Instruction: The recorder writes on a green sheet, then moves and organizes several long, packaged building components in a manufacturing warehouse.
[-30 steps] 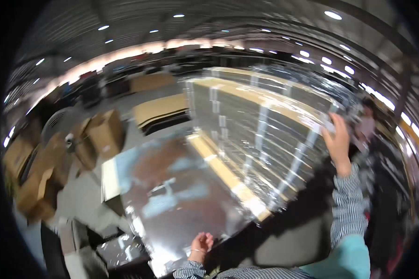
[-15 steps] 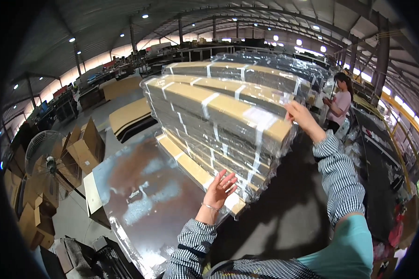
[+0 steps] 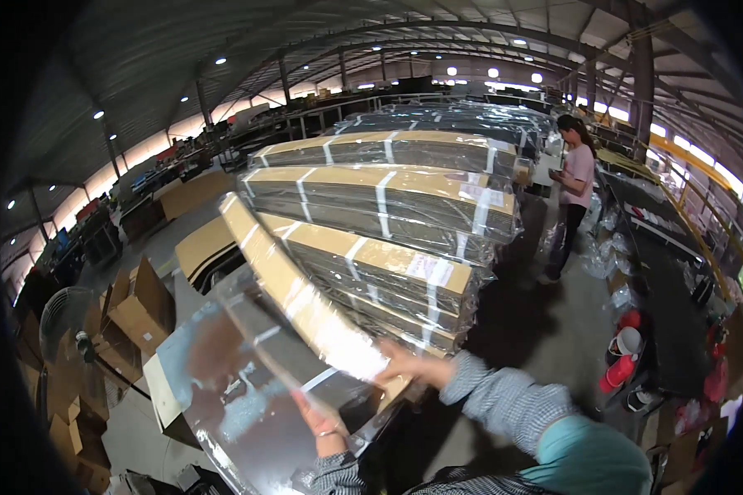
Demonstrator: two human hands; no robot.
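The wrapped bundle (image 3: 285, 285) has tipped away from the stack (image 3: 388, 257) — its near end now between your left hand (image 3: 319, 419) and right hand (image 3: 411, 365), apart, grip unclear.

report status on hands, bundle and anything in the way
Right hand on near end of wrapped bundle; left hand at its near left corner. Bundle over stained tabletop. Wrapped stack close on right.
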